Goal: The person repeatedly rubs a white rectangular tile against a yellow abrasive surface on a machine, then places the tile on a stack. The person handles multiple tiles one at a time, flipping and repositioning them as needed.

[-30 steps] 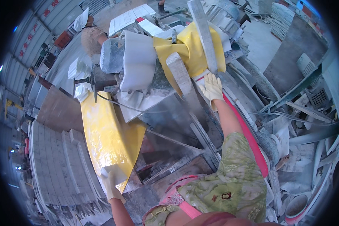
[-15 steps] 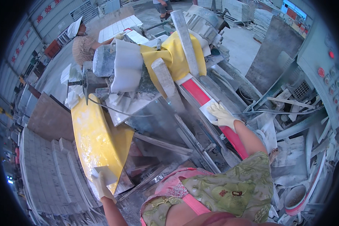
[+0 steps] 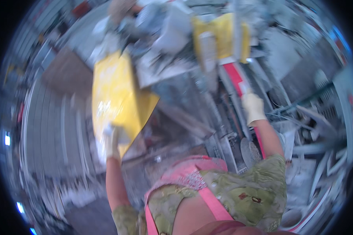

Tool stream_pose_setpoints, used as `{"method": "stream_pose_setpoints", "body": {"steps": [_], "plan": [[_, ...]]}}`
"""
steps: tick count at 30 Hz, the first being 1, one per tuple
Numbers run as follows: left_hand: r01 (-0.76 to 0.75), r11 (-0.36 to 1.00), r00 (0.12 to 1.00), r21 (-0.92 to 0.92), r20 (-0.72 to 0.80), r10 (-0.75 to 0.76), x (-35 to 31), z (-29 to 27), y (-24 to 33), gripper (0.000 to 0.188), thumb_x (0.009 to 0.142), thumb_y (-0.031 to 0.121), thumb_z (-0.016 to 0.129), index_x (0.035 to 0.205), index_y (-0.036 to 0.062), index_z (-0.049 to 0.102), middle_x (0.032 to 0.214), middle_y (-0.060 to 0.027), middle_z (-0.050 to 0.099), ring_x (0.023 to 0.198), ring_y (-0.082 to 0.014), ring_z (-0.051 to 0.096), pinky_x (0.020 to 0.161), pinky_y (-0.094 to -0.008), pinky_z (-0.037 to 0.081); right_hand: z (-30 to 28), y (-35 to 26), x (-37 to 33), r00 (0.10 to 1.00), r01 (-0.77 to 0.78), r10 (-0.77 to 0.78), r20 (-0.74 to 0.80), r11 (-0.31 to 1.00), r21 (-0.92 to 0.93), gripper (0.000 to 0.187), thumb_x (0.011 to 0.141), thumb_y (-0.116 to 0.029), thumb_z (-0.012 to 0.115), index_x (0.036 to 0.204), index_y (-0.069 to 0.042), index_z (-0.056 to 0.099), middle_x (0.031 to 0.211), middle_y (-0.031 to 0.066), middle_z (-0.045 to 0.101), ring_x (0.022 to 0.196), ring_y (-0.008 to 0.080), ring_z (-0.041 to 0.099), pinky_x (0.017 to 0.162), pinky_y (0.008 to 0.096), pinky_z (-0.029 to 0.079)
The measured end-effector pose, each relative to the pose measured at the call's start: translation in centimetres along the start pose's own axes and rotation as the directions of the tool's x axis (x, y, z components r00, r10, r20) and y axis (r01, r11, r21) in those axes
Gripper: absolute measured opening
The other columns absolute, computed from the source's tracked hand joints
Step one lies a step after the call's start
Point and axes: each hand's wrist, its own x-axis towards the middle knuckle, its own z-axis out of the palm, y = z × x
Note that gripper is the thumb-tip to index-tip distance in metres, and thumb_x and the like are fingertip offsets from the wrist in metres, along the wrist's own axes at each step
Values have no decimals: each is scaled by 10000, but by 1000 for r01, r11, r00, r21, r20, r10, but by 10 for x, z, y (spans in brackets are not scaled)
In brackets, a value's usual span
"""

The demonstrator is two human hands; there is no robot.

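My left hand (image 3: 112,144), in a pale glove, grips a small grey-white square tile (image 3: 124,135) over the lower end of a wet yellow sheet (image 3: 111,88). The sheet drapes over a long, sloping support. To the right, my gloved right hand (image 3: 253,108) lies stretched forward over a red strip (image 3: 232,74) on the machine. A white tile (image 3: 242,87) shows at its fingertips, partly covered and blurred. The whole picture is smeared by motion, so finger detail is weak.
A second yellow sheet (image 3: 223,35) hangs at the far end of the strip beside a grey upright bar (image 3: 237,31). Stacked long slabs (image 3: 51,125) stand at left. Another person's arm (image 3: 121,9) shows at the top. Broken offcuts (image 3: 302,176) lie at right.
The view has tilted down and swung, so the machine sits higher and further right. The left hand still holds its tile at the yellow sheet; the right hand remains over the red strip.
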Motion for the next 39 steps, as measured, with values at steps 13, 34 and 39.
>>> {"method": "stream_pose_setpoints", "body": {"steps": [13,34,39], "plan": [[4,1000,960,12,280,-7,15,-35,-6,693,918,559,629,1217,-66,622,1076,-132,686,911,-189,698,715,-336,588,20,-372,-162,744,230,-643,-183,-10,973,408,1013,-296,587,1196,65,646,1030,146,700,970,209,652,888,367,495],[219,940,914,260,283,-291,21,-48,24,704,910,630,628,1024,-59,713,901,-147,710,758,-195,695,750,-288,579,67,-412,-206,317,571,-913,-255,-31,820,895,919,-354,732,1581,31,269,1579,262,385,1445,367,416,1171,381,361],[136,806,976,576,62,-209,5,-21,42,693,725,624,698,918,-38,778,913,-203,731,779,-275,717,727,-372,526,61,-408,-206,292,668,-881,-373,-91,739,793,927,-325,693,1550,0,324,1429,285,513,1277,430,548,1039,444,483]]}}
